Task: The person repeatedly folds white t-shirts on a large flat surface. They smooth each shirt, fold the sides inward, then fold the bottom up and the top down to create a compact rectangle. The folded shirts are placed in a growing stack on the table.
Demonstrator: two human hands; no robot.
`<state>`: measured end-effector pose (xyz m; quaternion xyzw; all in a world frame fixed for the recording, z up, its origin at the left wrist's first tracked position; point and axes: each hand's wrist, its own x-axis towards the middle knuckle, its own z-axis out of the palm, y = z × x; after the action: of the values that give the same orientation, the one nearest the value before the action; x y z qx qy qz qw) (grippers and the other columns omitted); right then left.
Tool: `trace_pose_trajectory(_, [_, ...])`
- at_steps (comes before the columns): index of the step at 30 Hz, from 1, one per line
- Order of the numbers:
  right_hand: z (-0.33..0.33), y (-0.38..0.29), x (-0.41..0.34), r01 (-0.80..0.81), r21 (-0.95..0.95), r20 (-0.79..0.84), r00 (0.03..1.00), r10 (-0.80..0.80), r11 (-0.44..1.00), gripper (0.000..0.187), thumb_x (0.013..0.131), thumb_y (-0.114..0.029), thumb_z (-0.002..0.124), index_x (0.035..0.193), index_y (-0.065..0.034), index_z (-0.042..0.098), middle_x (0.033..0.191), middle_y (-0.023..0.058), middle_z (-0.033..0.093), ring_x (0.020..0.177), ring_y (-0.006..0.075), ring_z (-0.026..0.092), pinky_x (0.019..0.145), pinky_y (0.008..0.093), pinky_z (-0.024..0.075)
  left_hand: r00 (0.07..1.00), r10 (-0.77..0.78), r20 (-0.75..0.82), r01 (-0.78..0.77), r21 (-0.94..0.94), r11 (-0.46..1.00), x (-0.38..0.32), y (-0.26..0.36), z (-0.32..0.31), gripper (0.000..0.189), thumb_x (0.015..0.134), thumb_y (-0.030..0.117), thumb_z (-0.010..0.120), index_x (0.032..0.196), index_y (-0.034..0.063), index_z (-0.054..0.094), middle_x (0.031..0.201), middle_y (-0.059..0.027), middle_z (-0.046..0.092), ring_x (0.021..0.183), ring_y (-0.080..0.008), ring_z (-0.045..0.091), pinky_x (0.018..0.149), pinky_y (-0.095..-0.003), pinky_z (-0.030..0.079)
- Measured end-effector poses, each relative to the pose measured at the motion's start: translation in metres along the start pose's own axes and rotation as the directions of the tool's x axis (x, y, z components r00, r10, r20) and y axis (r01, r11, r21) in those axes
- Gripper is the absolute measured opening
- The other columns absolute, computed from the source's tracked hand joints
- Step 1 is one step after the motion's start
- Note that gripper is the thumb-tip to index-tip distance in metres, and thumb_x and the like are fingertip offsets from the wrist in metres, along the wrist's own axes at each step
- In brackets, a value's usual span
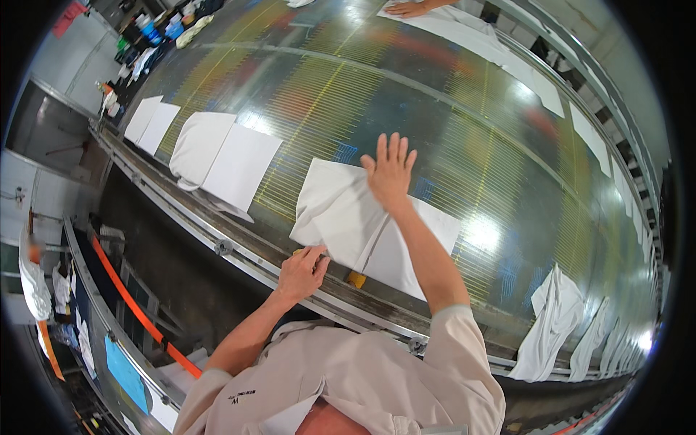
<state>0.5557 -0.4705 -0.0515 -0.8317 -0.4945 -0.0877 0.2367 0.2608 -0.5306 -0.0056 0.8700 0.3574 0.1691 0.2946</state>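
Observation:
A folded piece of white fabric (pixel 340 212) lies on the long printing table in front of me, partly over a flat white sheet (pixel 399 255). My right hand (pixel 392 174) is spread palm down at the far edge of the fabric, fingers pointing away from me; whether it presses on the table is unclear. Close to the table's near edge, my left hand (pixel 303 273) has its fingers curled at the near left edge of the fabric. Its fingertips meet the cloth, but a pinch cannot be made out. A yellow object (pixel 356 280) shows beneath the fabric's near side.
A metal rail (pixel 244 270) with round knobs runs along the near edge. More white fabric (pixel 204 144) lies to the left; draped pieces (pixel 554 321) hang over the edge at right. Across the table, another person's hand (pixel 405 9) rests on white cloth. Containers (pixel 149 30) stand far left.

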Motion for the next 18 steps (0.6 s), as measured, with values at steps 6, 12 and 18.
trace_pose_trajectory(6, [-0.07,-0.054,-0.155,0.382,0.231,0.233,0.871,-0.432,0.895,0.062,0.094,-0.046,0.064,0.145,-0.0131,0.053,0.158,0.0137,0.04,0.148,0.0426,0.03,0.117,0.0672,0.0213,0.996,0.056,-0.068,-0.056,0.006,0.998,-0.002,-0.006,0.004,0.015,0.095,0.013,0.063,0.109,0.0067,0.064,0.094,-0.015,0.07,0.084,-0.0403,0.068,0.071,-0.0486,0.055])
trace_pose_trajectory(12, [-0.135,-0.025,-0.232,0.349,0.1,0.382,0.851,-0.359,0.932,0.055,0.094,-0.04,0.067,0.141,-0.0123,0.056,0.155,0.011,0.043,0.141,0.0446,0.037,0.11,0.0699,0.0283,0.998,0.046,-0.05,-0.047,-0.006,0.999,-0.004,-0.012,0.006,0.016,0.096,0.017,0.06,0.108,0.0067,0.065,0.097,-0.0174,0.07,0.089,-0.043,0.067,0.076,-0.0516,0.053])
trace_pose_trajectory(18, [-0.182,-0.017,-0.273,0.115,0.034,0.382,0.916,-0.119,0.993,0.04,0.094,-0.034,0.068,0.123,-0.0075,0.064,0.141,0.0132,0.054,0.135,0.0419,0.046,0.109,0.0655,0.0322,0.998,0.023,-0.066,-0.023,0.0,1.0,-0.008,-0.018,0.011,0.018,0.095,0.021,0.061,0.104,0.0066,0.067,0.1,-0.0172,0.071,0.093,-0.0426,0.066,0.08,-0.0521,0.052])
